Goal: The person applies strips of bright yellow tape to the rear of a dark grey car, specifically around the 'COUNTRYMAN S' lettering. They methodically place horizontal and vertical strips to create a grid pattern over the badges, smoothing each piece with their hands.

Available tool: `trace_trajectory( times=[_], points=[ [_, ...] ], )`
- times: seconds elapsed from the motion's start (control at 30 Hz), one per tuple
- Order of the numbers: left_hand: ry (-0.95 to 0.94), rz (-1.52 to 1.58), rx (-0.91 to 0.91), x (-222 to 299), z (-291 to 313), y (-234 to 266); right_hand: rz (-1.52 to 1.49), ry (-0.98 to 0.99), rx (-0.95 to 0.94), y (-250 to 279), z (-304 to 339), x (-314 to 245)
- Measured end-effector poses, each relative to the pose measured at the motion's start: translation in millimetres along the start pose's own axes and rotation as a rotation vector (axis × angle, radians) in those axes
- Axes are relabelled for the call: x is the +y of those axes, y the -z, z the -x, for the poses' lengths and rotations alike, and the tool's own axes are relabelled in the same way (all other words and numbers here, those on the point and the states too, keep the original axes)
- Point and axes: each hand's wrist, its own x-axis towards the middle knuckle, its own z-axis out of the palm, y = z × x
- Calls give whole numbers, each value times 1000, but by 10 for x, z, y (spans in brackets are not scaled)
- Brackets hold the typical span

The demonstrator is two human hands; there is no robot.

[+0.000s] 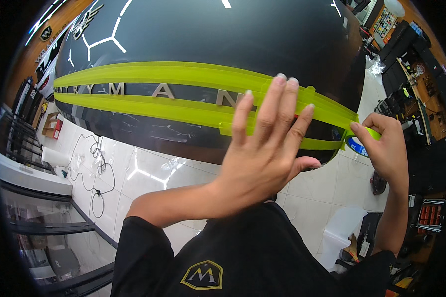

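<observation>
Across a dark glossy car body panel (183, 37) run two bright yellow-green strips of masking tape, an upper strip (173, 72) and a lower strip (148, 104). Raised metal letters (163, 91) stand in a row between them. My left hand (265, 131) lies over the strips right of the middle, fingers stretched out and spread, hiding part of the lettering and tape. At the panel's right edge, my right hand (385, 143) grips a roll of masking tape (358, 145) with a blue inner core. The upper strip reaches to this roll.
A winged badge (86, 22) sits higher on the panel. On the tiled floor (134, 173) lie a dark cable (115, 183) and a red box (52, 126). A cluttered workbench (415, 94) lines the right side. A glass-fronted cabinet (54, 218) stands lower left.
</observation>
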Motion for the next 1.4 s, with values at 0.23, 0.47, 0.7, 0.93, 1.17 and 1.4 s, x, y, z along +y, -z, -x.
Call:
trace_trajectory(
  times=[0.23, 0.47, 0.7, 0.93, 1.17, 1.4],
  points=[
    [9, -62, 31, 34, 54, -89, -16, 53, 14, 0, -3, 51],
    [30, -131, 17, 77, 50, -130, -77, -10, -45, 136, 53, -12],
    [42, -36, -14, 27, 79, -110, -531, -42, -172, 342, 244, -110],
    [58, -19, -22, 59, 82, -87, -755, 198, -272, 330, 181, -175],
    [65, 32, 8, 87, 58, -111, -993, 372, -354, 112, -37, 98],
    [80, 3, 2, 88, 86, -33, -669, 364, -192, 67, 45, -288]
  ],
)
